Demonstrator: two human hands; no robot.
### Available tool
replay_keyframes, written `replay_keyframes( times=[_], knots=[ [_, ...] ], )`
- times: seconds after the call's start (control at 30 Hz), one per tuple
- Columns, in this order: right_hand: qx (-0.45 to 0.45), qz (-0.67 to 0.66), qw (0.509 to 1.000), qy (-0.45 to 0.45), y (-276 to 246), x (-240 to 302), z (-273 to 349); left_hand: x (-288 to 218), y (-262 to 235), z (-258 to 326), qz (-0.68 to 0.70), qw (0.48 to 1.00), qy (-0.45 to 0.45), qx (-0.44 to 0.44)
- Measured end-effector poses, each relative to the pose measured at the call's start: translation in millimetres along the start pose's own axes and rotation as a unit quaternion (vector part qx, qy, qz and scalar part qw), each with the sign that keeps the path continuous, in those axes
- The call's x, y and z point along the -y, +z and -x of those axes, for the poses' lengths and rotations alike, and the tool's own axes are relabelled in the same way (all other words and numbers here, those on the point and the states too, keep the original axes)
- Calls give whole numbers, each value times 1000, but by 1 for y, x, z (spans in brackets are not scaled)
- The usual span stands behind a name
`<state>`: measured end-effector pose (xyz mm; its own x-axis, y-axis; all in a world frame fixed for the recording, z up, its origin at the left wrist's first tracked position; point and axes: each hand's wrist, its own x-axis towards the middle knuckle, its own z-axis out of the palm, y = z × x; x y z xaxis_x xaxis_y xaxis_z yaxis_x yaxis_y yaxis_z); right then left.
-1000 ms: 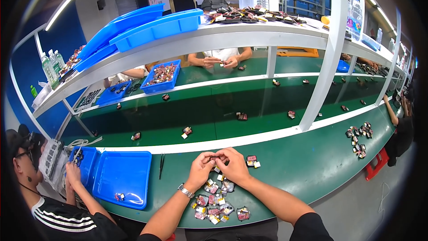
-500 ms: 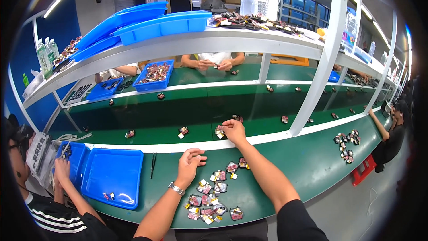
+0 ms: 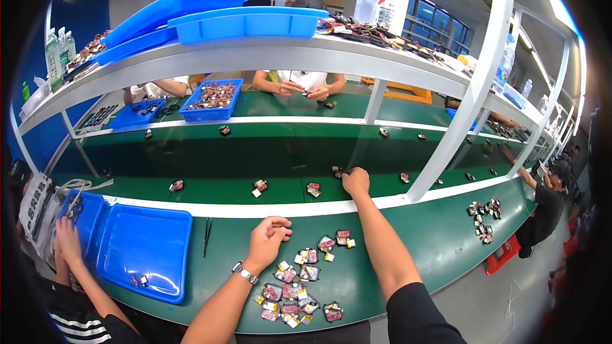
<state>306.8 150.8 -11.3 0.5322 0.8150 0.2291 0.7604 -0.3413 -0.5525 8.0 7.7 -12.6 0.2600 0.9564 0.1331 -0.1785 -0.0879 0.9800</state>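
On the green line behind the white rail, my right hand (image 3: 356, 182) has its fingers curled against the edge of a small electronic module (image 3: 337, 171) with a dark case; its fingertips are partly hidden. My left hand (image 3: 268, 242), a watch on its wrist, hovers over the green bench (image 3: 229, 267). Its fingers are loosely bent and apart, with nothing in them. Between my arms lies a cluster of similar modules (image 3: 294, 291), showing red circuit boards, black frames and white-and-yellow parts. Another module (image 3: 313, 189) sits on the line left of my right hand.
Black tweezers (image 3: 207, 237) lie beside a blue tray (image 3: 145, 248) at left. There a co-worker's hands (image 3: 67, 242) are by a smaller blue bin. A white post (image 3: 462, 83) rises right of my right arm. Overhead, a shelf (image 3: 255, 54) carries blue trays and bottles.
My right hand has left one module on the line and moved right to another. My left hand stays in about the same place. The view has shifted slightly.
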Motion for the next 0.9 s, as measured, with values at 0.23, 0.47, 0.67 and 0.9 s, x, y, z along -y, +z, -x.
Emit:
replay_keyframes(
  times=[0.23,0.47,0.67,0.9],
  knots=[
    [5,-190,982,-14,-8,-7,16,-3,-5,1,11,1000,0,1],
    [21,-50,998,-32,-15,-15,12,1,-5,-1,-7,1000,2,12],
    [-16,-30,999,-28,-13,-9,9,-1,-4,-1,11,1000,11,11],
    [248,-387,887,-27,-61,-16,37,2,-7,-1,-10,1000,16,19]
  ],
)
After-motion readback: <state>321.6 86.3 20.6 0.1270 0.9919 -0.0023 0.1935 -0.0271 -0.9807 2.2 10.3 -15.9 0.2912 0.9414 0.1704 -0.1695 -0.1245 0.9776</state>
